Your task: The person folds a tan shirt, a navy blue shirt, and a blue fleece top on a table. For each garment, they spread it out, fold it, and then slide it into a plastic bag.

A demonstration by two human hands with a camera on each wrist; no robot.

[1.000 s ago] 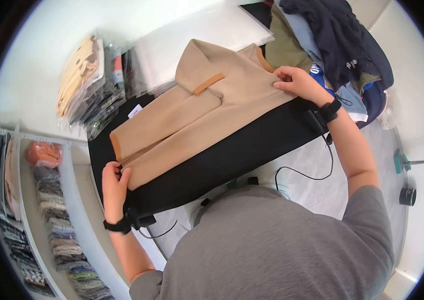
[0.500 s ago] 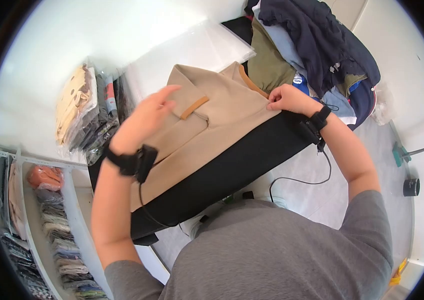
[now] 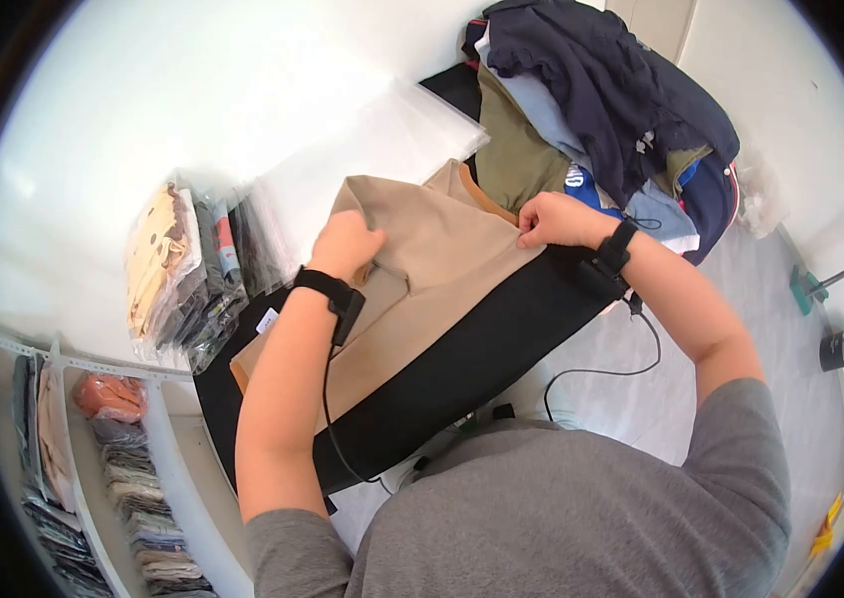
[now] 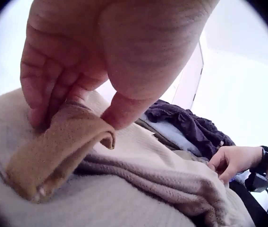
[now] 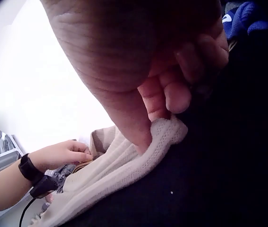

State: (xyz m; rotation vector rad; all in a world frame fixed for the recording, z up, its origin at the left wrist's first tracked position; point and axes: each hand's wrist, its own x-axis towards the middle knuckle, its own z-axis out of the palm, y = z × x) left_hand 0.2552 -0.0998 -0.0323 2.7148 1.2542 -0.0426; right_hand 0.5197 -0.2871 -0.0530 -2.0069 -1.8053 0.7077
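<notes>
A tan sweater [image 3: 457,261] with brown-orange trim lies partly folded on the black table surface [image 3: 502,359]. My left hand [image 3: 347,245] pinches the sleeve at its brown cuff [image 4: 53,158], fingers and thumb on either side of the cloth in the left wrist view. By the trimmed neckline [image 3: 484,196], my right hand [image 3: 557,219] pinches the sweater's near edge. A small roll of the tan knit [image 5: 164,137] shows between thumb and fingers in the right wrist view. The left forearm covers part of the sweater's lower end.
A heap of clothes [image 3: 621,110] rises at the far right end of the table. Clear plastic bags [image 3: 372,149] lie along the wall, beside a stack of bagged garments [image 3: 178,269]. Shelves of packed clothes [image 3: 143,498] stand at left. A cord [image 3: 601,371] hangs from the right wrist.
My left hand has left the sweater's lower left end and moved up and right to the folded sleeve's cuff, which it now pinches. The right hand has kept its hold near the neckline.
</notes>
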